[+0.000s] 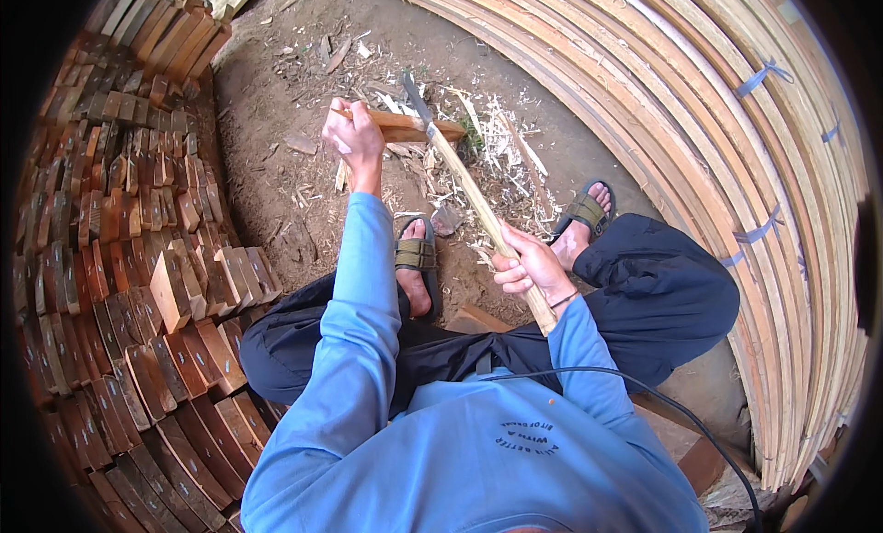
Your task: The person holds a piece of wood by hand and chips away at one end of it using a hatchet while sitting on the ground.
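My right hand [533,268] is closed around the pale wooden shaft of a long-handled knife [469,188]. Its short dark blade [417,99] points away from me and crosses a short wooden block [405,126] near that block's right end; I cannot tell whether the edge is cutting into it. At the block's left end, my left hand [357,139] is clenched on the wood, holding it roughly level above the ground. Pale wood shavings [497,156] lie scattered on the dirt below the blade and to its right.
Stacked short wooden blocks [138,285] line the left side. Along the right curve long stacked planks [681,110], tied with blue strips [763,76]. My sandalled feet [418,262] rest on the dirt between them. A black cable [662,400] runs over my right side.
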### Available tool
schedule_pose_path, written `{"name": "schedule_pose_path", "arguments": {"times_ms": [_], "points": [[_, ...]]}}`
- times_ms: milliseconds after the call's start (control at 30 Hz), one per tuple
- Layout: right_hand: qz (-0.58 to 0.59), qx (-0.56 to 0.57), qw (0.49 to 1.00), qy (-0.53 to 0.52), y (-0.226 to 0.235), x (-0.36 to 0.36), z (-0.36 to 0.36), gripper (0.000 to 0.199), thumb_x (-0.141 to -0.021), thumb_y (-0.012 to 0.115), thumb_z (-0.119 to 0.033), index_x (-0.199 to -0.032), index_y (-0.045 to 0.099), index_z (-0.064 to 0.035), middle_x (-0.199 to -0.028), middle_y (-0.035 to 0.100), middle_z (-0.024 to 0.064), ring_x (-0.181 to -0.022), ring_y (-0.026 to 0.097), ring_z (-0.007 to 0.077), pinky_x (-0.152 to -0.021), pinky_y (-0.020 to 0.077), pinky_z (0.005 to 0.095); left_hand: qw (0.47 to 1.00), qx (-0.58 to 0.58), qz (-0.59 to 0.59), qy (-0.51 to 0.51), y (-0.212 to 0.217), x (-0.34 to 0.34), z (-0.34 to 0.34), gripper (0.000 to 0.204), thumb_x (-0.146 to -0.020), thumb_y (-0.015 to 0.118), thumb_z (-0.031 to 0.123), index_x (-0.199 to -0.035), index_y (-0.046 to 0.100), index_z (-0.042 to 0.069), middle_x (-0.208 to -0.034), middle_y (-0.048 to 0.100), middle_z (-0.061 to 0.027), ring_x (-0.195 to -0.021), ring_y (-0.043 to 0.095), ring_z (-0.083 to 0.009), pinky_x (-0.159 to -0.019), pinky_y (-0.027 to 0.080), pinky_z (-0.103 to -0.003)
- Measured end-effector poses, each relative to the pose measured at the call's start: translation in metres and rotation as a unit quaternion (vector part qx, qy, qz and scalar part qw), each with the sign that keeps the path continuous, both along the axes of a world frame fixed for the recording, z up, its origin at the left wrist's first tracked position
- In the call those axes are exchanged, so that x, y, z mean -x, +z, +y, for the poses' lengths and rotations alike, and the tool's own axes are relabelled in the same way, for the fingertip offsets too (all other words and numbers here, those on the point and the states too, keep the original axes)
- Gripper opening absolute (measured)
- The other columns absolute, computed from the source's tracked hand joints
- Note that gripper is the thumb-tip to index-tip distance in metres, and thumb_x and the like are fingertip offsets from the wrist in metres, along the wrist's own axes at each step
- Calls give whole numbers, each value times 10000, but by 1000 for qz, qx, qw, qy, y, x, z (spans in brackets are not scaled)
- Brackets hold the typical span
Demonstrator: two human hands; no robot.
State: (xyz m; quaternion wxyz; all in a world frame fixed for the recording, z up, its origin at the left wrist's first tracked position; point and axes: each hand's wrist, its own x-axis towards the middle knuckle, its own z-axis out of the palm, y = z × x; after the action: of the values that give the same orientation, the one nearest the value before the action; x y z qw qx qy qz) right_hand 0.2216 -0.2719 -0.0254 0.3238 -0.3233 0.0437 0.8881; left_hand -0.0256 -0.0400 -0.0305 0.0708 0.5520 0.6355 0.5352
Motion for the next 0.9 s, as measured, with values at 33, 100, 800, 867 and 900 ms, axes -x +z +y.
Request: {"name": "schedule_pose_path", "arguments": {"times_ms": [33,100,800,867,900], "points": [[-34,-23,999,16,7,-1,0,509,-1074,412,-289,-1556,254,-329,-667,345,-38,-484,299,45,-403,279,186,1000,-5,11,1,-2,2,1,206,-803,534,123,-687,520,-47,-609,561,-213,-554,539,-314,-584,426,-444],[-311,-168,932,84,27,7,3,482,-1060,442,-242,-1535,359,-260,-677,436,-2,-488,394,79,-433,353,228,1000,-4,8,12,-1,1,2,204,-799,534,117,-678,516,-47,-610,559,-216,-553,536,-315,-584,423,-447],[18,-6,1000,-17,32,11,8,400,-1075,407,-343,-1464,338,-275,-680,335,-19,-469,268,43,-389,241,187,999,16,-17,25,-6,13,-3,236,-793,534,151,-665,512,-47,-620,569,-245,-575,565,-379,-611,429,-478],[43,-45,997,-44,65,3,10,389,-1082,384,-340,-1468,346,-307,-674,307,-26,-469,247,32,-384,224,179,999,9,-22,26,-5,16,-5,235,-788,538,149,-668,528,-53,-621,579,-239,-578,569,-368,-615,437,-467],[6,-84,995,-52,85,1,14,440,-1083,383,-316,-1516,308,-283,-668,297,-38,-455,253,33,-380,229,178,999,12,-27,34,-6,19,-5,234,-787,537,148,-669,537,-54,-623,583,-237,-581,571,-365,-619,440,-463]]}}
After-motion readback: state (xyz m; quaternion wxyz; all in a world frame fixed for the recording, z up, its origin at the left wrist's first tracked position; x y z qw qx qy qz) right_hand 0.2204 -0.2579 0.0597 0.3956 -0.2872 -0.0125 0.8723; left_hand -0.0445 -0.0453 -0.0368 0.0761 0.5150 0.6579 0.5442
